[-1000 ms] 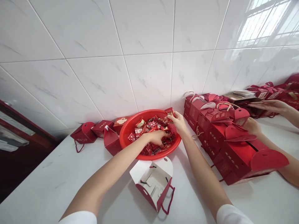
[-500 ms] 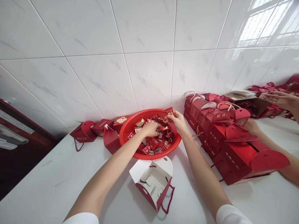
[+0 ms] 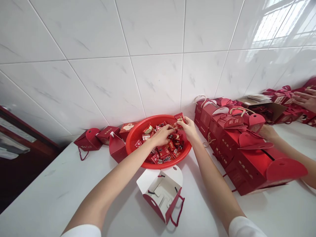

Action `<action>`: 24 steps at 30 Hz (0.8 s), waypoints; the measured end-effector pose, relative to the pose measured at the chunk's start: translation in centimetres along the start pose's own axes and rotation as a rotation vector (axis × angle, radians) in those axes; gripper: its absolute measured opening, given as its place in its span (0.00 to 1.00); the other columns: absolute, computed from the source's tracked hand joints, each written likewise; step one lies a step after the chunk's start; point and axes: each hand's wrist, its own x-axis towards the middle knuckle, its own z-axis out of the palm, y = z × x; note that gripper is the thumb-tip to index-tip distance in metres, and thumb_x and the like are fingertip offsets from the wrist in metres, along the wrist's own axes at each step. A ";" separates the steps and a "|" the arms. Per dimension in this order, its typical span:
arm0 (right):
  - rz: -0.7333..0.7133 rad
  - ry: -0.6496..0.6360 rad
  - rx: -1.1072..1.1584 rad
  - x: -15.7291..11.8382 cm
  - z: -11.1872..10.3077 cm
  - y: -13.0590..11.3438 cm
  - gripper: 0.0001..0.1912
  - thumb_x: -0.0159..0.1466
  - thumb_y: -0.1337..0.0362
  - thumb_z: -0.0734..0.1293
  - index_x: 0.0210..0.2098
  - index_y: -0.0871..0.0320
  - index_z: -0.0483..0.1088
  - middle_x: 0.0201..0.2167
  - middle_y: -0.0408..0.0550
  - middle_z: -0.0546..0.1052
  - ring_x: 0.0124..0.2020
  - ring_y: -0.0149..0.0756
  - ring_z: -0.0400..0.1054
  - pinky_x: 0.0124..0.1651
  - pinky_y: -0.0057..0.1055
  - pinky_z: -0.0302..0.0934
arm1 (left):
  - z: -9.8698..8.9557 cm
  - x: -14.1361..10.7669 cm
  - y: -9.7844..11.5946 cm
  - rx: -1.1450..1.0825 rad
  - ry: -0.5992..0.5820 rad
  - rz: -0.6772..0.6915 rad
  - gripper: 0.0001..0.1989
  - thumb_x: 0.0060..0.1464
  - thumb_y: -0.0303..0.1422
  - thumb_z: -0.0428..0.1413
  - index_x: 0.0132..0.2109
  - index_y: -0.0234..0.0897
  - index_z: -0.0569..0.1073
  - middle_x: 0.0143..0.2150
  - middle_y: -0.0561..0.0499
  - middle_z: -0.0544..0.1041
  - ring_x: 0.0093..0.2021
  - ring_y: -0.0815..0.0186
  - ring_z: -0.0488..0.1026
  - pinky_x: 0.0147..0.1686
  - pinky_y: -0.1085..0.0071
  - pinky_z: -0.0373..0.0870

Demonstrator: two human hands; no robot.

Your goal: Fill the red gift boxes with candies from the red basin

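A red plastic basket (image 3: 133, 152) holds a heap of wrapped candies (image 3: 163, 152), mostly red. My left hand (image 3: 163, 135) reaches over the heap with fingers curled down among the candies; what they grip is hidden. At the basket's right rim, my right hand (image 3: 189, 129) pinches a red candy packet (image 3: 179, 117) between thumb and fingers. The fingertips of both hands are close together. In front of the basket stands an opened red gift box (image 3: 154, 201), white inside, its flaps spread and its dark red cord handle hanging to the right. Nothing shows inside it.
Red gift boxes (image 3: 230, 154) stand in rows at the right. Smaller red boxes (image 3: 88, 140) sit left of the basket by the tiled wall (image 3: 158, 79). Another person's hand (image 3: 306, 99) and forearm (image 3: 293, 154) are at far right, near a cardboard box (image 3: 277, 112).
My left hand has shifted slightly up and right within the basket, toward my right hand. My right hand keeps the candy packet in place. The other person's upper hand moved right.
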 end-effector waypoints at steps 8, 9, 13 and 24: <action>0.013 0.008 0.000 -0.2 0.0 -0.2 0.11 0.49 0.61 0.70 0.31 0.57 0.69 0.25 0.43 0.78 0.22 0.29 0.69 0.28 0.27 0.64 | 1.7 0.4 1.7 0.043 -0.358 0.182 0.30 0.47 0.38 0.65 0.59 0.40 0.74 0.61 0.42 0.73 0.57 0.50 0.71 0.53 0.64 0.69; 0.013 0.009 0.001 -0.2 0.0 -0.1 0.11 0.49 0.61 0.70 0.31 0.57 0.69 0.25 0.43 0.78 0.22 0.29 0.69 0.28 0.27 0.64 | 2.0 0.4 1.7 0.068 -0.370 0.171 0.36 0.46 0.38 0.66 0.63 0.40 0.70 0.65 0.41 0.70 0.60 0.49 0.69 0.56 0.62 0.67; 0.018 0.011 0.004 -0.2 0.1 -0.1 0.11 0.49 0.61 0.70 0.30 0.57 0.69 0.24 0.43 0.78 0.22 0.29 0.69 0.27 0.27 0.64 | 2.2 0.5 1.6 0.140 -0.399 0.173 0.40 0.44 0.37 0.67 0.65 0.42 0.68 0.66 0.40 0.68 0.60 0.48 0.69 0.57 0.60 0.66; 0.005 -0.008 0.000 -0.2 0.0 0.0 0.11 0.49 0.60 0.71 0.30 0.57 0.68 0.25 0.43 0.78 0.22 0.30 0.69 0.29 0.28 0.65 | 0.4 0.4 2.9 0.233 -0.378 0.025 0.10 0.55 0.32 0.56 0.44 0.39 0.78 0.39 0.45 0.82 0.38 0.55 0.79 0.34 0.66 0.69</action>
